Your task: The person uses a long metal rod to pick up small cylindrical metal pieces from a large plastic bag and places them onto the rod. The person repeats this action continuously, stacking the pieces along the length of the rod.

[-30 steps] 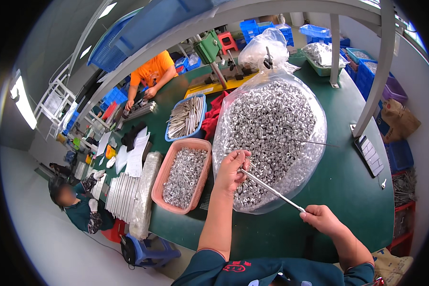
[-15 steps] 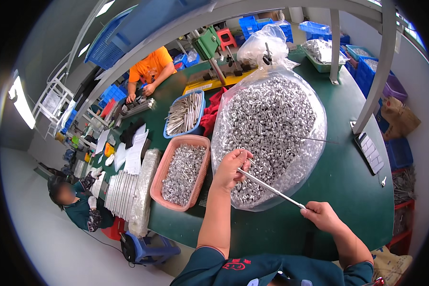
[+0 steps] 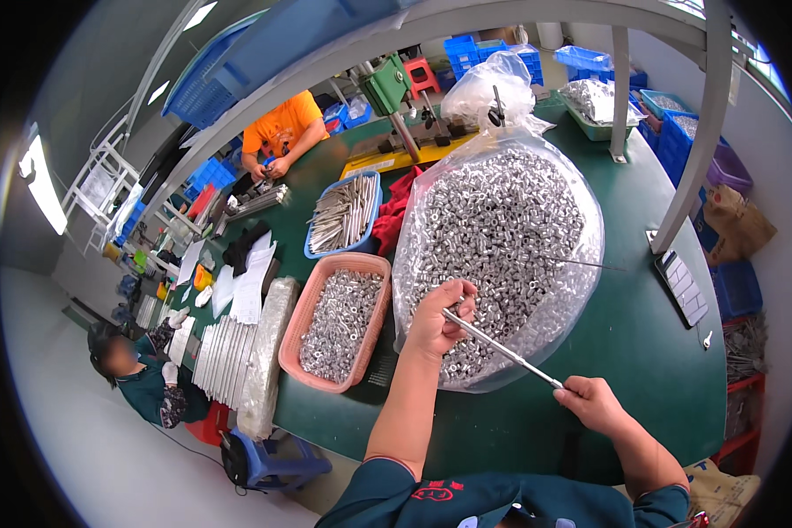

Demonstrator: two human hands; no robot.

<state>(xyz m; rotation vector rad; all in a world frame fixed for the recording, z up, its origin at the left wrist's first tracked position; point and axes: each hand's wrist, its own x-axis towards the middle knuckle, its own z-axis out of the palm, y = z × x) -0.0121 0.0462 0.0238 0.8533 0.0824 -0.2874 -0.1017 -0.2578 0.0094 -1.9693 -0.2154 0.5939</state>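
A thin silver metal rod slants over the near edge of a clear plastic bag of small metal sleeves. My right hand grips its lower right end, thumb and fingers pressed together. The upper left end sits at my left hand, whose fingers curl closed around it. Whether small sleeves also lie in that palm is hidden. Left of the bag stands a pink basket of similar small metal parts. Behind it, a blue basket holds thin metal rods.
A red cloth lies between blue basket and bag. A green press stands behind. On the green table, a phone-like slab lies right, beside a grey frame post. One co-worker is across, another left.
My left hand has shifted slightly to the right and down, and its fingers have curled in more. My right hand and the rod have barely moved.
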